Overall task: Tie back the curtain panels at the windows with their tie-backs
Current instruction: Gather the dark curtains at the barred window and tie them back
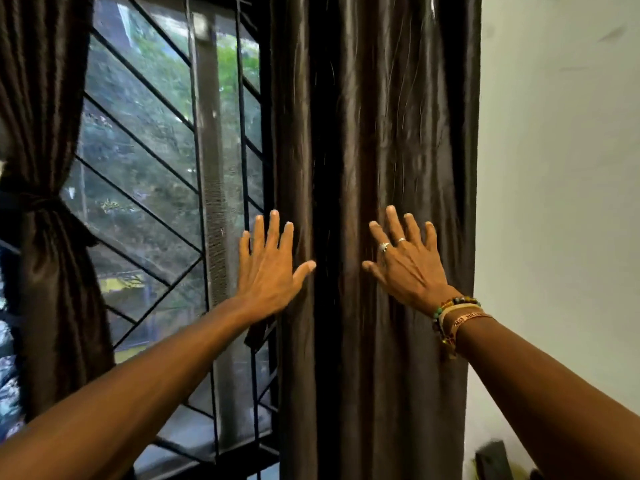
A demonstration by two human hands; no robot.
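A dark brown satin curtain panel (374, 133) hangs loose and straight at the right side of the window. My left hand (270, 268) lies flat with fingers spread at the panel's left edge. My right hand (408, 261), with rings and bracelets at the wrist, is spread flat on the panel's right half. Neither hand holds anything. A short dark strip (256, 332) hangs below my left wrist; I cannot tell if it is a tie-back. At the far left a second brown panel (45, 98) is gathered and bound by a dark tie-back (41, 202).
Between the panels is a window (166, 168) with a black diagonal metal grille and a mesh screen. A pale wall (561, 168) stands right of the loose panel. A dark object (491, 462) sits low at the bottom right.
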